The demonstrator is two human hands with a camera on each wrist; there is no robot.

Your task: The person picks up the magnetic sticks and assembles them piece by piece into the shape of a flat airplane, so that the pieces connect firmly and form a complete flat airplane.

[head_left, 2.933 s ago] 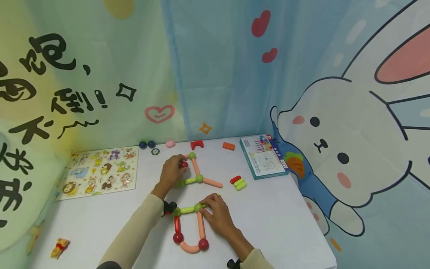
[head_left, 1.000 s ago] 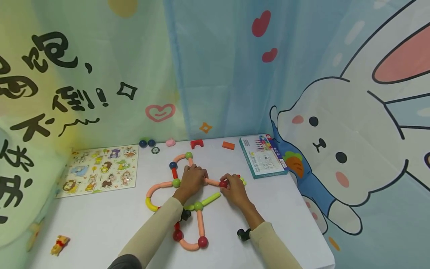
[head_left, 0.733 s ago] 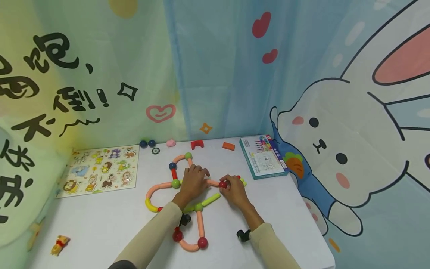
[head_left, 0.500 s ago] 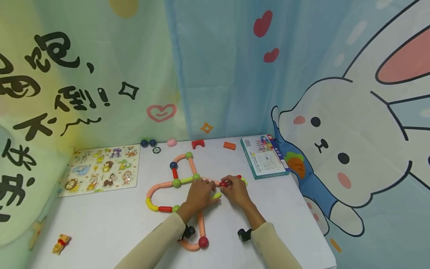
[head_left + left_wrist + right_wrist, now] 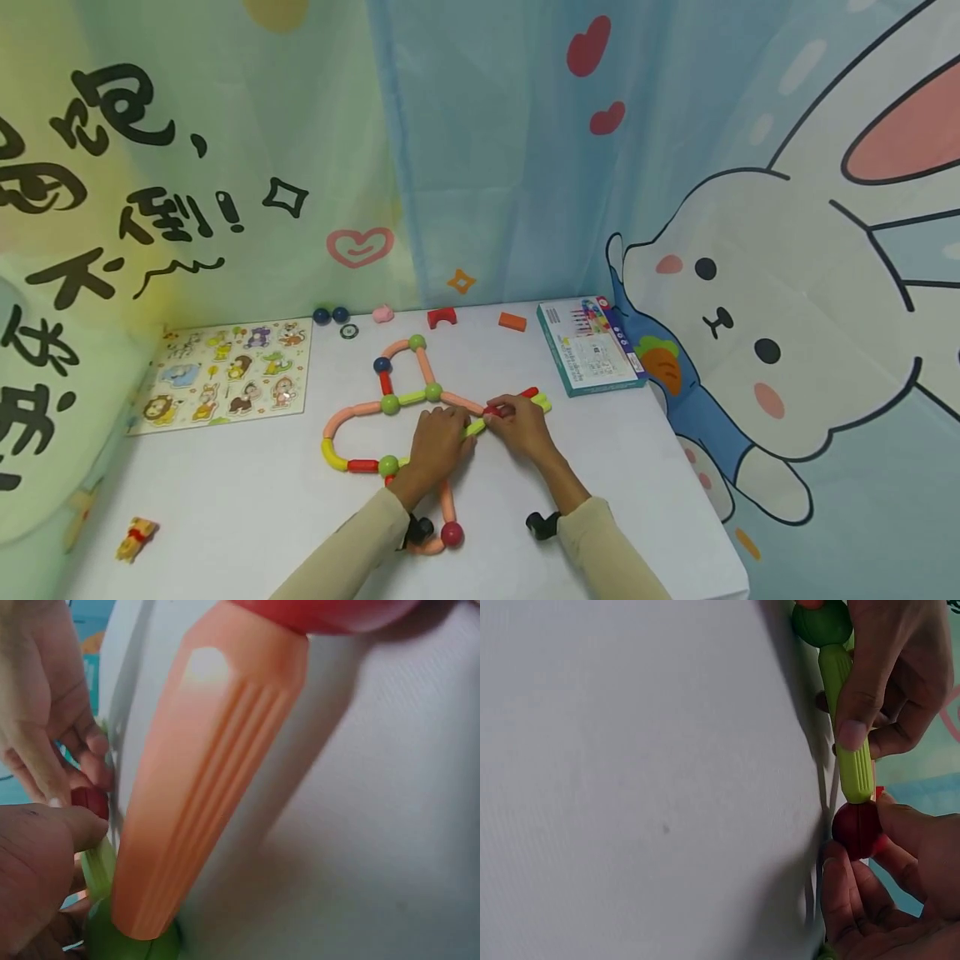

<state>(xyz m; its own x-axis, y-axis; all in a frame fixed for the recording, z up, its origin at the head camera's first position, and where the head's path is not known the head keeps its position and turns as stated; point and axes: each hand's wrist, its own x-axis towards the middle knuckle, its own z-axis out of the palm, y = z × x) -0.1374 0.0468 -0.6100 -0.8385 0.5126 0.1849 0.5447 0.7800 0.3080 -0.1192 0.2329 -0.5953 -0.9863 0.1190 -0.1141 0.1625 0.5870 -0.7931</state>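
In the head view, a figure of magnetic rods and balls lies on the table. My left hand [image 5: 437, 446] pinches a light green rod [image 5: 853, 769] between thumb and fingers, next to a green ball [image 5: 823, 624]. My right hand [image 5: 523, 427] holds a red ball [image 5: 856, 829] between thumb and fingertips, against the end of that rod. A peach rod [image 5: 462, 403] runs from a green ball [image 5: 432, 392] to the red ball. Close to the left wrist camera stands another peach rod [image 5: 210, 772]. The left hand hides part of the lower loop.
Beyond the right hand lie a red stick [image 5: 529, 392] and light green sticks [image 5: 542, 402]. A box [image 5: 591, 347] stands at the back right, an animal picture board [image 5: 225, 377] at the left. Small blocks, such as an orange one [image 5: 512, 322], line the back edge.
My left hand has moved from the upper loop down to the light green rod. My right hand took hold of the red ball, which has shifted slightly left to meet the rod's end.
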